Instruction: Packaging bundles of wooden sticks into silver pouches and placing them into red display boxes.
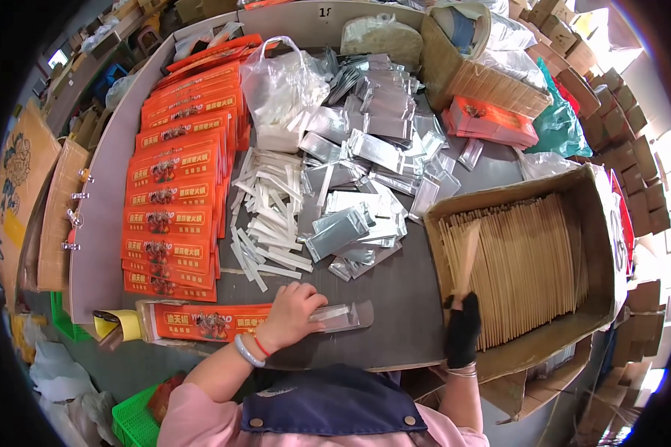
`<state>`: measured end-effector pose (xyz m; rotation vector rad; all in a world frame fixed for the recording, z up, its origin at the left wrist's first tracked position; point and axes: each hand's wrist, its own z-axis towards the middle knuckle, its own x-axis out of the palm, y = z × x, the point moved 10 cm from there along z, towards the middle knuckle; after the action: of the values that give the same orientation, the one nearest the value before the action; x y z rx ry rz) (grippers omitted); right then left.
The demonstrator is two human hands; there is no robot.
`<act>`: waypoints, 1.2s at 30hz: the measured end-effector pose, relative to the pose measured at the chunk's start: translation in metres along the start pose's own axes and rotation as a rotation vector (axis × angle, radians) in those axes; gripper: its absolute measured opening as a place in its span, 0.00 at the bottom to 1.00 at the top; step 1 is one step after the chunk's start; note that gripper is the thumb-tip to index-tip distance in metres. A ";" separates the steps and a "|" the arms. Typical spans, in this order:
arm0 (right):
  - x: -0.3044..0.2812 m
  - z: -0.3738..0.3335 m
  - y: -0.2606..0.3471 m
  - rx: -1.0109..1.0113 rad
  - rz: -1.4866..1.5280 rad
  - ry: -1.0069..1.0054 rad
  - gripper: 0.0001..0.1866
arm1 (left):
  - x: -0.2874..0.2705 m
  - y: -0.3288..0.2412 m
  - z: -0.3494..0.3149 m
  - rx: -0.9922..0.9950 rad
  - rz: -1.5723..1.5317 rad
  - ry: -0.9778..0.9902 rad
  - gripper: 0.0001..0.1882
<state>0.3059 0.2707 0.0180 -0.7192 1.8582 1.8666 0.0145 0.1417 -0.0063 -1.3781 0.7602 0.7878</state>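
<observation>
My left hand (298,313) is bent over the right end of a red printed sleeve (212,322) near the table's front edge, its fingers closed on it. From under these fingers a clear plastic piece (358,316) with a whitish strip sticks out to the right. My right hand (464,331), in a black glove, grips the lower end of flat wooden chopsticks (466,257), held upright over the left side of a cardboard box (604,223). Rows of similar chopsticks (522,268) fill that box.
Overlapping red sleeves (175,194) line the left side. Thin white paper packets (268,216) and silver foil packets (343,231) lie heaped in the middle. Behind stand a clear plastic bag (283,82), a cardboard carton (470,82) and a red sleeve stack (492,121). A yellow roll (119,325) sits front left.
</observation>
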 end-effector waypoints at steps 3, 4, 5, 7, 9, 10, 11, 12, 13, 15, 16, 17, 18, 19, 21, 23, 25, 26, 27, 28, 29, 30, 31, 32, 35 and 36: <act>0.030 -0.013 0.029 -0.012 0.052 0.198 0.06 | -0.006 0.002 -0.023 -0.072 0.067 -0.053 0.15; 0.034 -0.018 0.029 -0.070 0.107 0.195 0.05 | -0.005 0.003 -0.028 -0.082 0.063 -0.058 0.15; 0.043 -0.020 0.019 -0.075 0.106 0.200 0.05 | -0.003 0.002 -0.029 -0.071 0.071 -0.062 0.13; 0.048 -0.028 0.018 -0.358 0.278 0.020 0.09 | 0.001 0.004 -0.031 -0.063 0.078 -0.069 0.11; 0.065 -0.035 0.012 -0.287 0.421 0.050 0.09 | -0.001 0.003 -0.029 -0.051 0.080 -0.108 0.08; 0.078 -0.036 0.004 -0.181 0.385 0.126 0.09 | -0.002 0.004 -0.028 -0.053 0.081 -0.111 0.08; 0.089 -0.037 -0.005 -0.074 0.346 0.202 0.08 | -0.003 0.005 -0.026 -0.063 0.045 -0.100 0.07; 0.086 -0.034 -0.002 -0.149 0.289 0.153 0.07 | -0.004 0.005 -0.027 -0.078 0.010 -0.089 0.06; 0.083 -0.031 -0.004 -0.150 0.288 0.158 0.07 | -0.006 0.005 -0.028 -0.083 0.010 -0.090 0.06; 0.082 -0.026 0.024 -0.436 0.045 0.242 0.07 | -0.009 0.008 -0.028 -0.129 -0.038 -0.095 0.04; 0.079 -0.020 0.027 -0.440 0.045 0.247 0.07 | -0.012 0.007 -0.028 -0.134 -0.038 -0.099 0.04; 0.083 -0.019 0.032 -0.473 0.007 0.325 0.07 | -0.014 0.008 -0.028 -0.145 -0.063 -0.102 0.04; 0.087 -0.020 0.036 -0.503 -0.034 0.401 0.08 | -0.015 0.010 -0.028 -0.155 -0.089 -0.105 0.05; 0.083 -0.021 0.039 -0.505 -0.035 0.406 0.08 | -0.018 0.017 -0.028 -0.160 -0.090 -0.107 0.05; 0.088 -0.023 0.024 -0.344 -0.083 0.555 0.10 | -0.045 0.053 -0.043 -0.313 -0.031 -0.317 0.08; 0.088 -0.028 0.023 -0.467 -0.257 0.589 0.11 | -0.063 0.061 -0.061 -0.383 -0.045 -0.360 0.15; 0.096 -0.035 0.027 -0.591 -0.433 0.621 0.12 | -0.050 0.035 -0.068 -0.206 0.011 -0.155 0.25; 0.103 -0.037 0.027 -0.583 -0.529 0.649 0.13 | -0.036 0.030 -0.075 -0.156 0.077 -0.062 0.35; 0.113 -0.038 0.028 -0.582 -0.625 0.678 0.13 | -0.031 0.031 -0.078 -0.168 0.080 -0.066 0.35; 0.127 -0.040 0.030 -0.577 -0.630 0.679 0.13 | -0.022 0.028 -0.074 -0.159 0.049 -0.069 0.36; 0.147 -0.050 0.049 -0.727 -0.427 0.674 0.13 | -0.015 0.023 -0.069 -0.150 0.018 -0.070 0.37; 0.155 -0.059 0.065 -0.874 -0.218 0.662 0.12 | -0.011 0.016 -0.060 -0.119 0.039 -0.084 0.39; 0.157 -0.058 0.066 -0.887 -0.219 0.656 0.12 | -0.013 0.010 -0.056 -0.117 0.045 -0.096 0.39; 0.153 -0.053 0.066 -0.863 -0.204 0.605 0.10 | -0.015 0.004 -0.053 -0.117 0.066 -0.081 0.39; 0.141 -0.035 0.043 -0.748 -0.275 0.475 0.08 | -0.008 0.010 -0.051 -0.134 0.090 -0.071 0.40; 0.146 -0.037 0.029 -0.663 -0.254 0.466 0.07 | -0.004 0.006 -0.048 -0.124 0.059 -0.065 0.40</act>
<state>0.1759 0.2228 -0.0488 -1.6421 1.2478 2.2762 0.0068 0.0941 -0.0086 -1.4386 0.7130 0.9348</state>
